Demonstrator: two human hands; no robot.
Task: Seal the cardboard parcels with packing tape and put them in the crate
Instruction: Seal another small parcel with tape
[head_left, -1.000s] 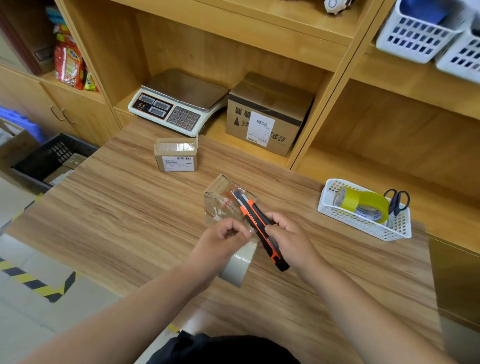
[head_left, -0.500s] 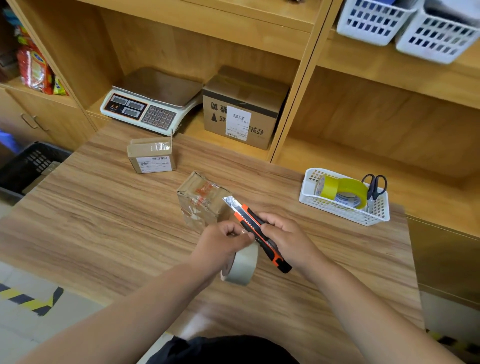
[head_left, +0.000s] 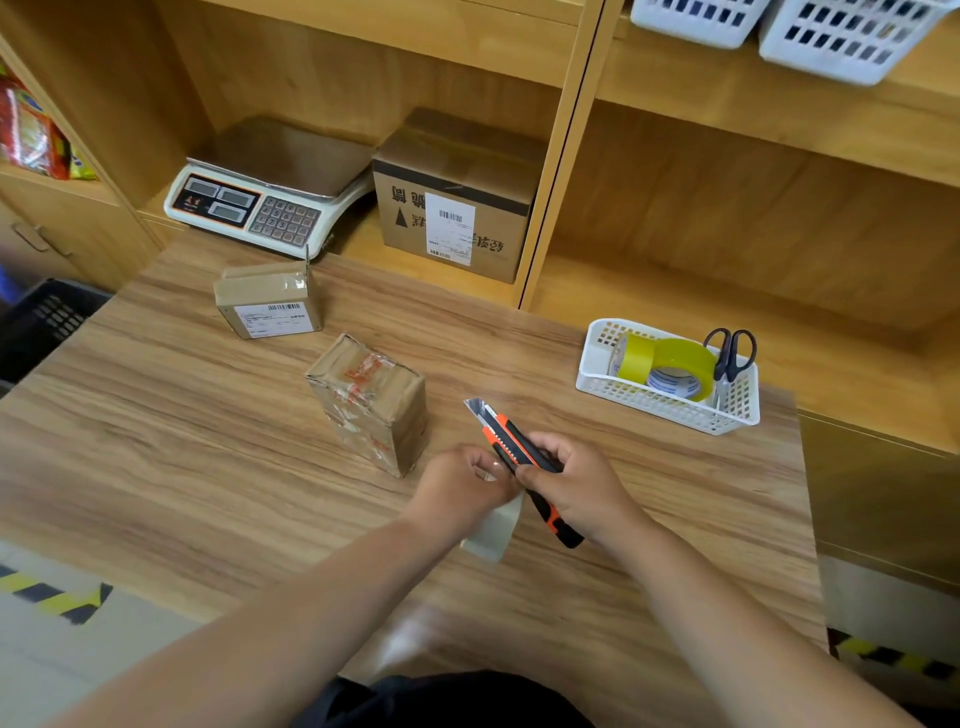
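Note:
A small cardboard parcel (head_left: 370, 401) wrapped in clear tape stands on the wooden table (head_left: 156, 441), just left of my hands. My left hand (head_left: 464, 486) grips a roll of clear packing tape (head_left: 491, 530), which hangs below the fingers. My right hand (head_left: 574, 483) holds an orange and black utility knife (head_left: 511, 452) with its blade out, pointing up and left. A second parcel (head_left: 267, 301) with a white label lies farther back on the left. The dark crate (head_left: 44, 322) sits on the floor beyond the table's left edge.
A white basket (head_left: 670, 402) at the right holds yellow tape rolls and scissors. On the shelf behind stand a weighing scale (head_left: 265, 192) and a bigger labelled box (head_left: 454, 195). White baskets (head_left: 779, 26) sit on the upper shelf.
My hands, with the tape roll and the knife, have drawn back and to the right, away from the taped parcel. The parcel now stands free on the table.

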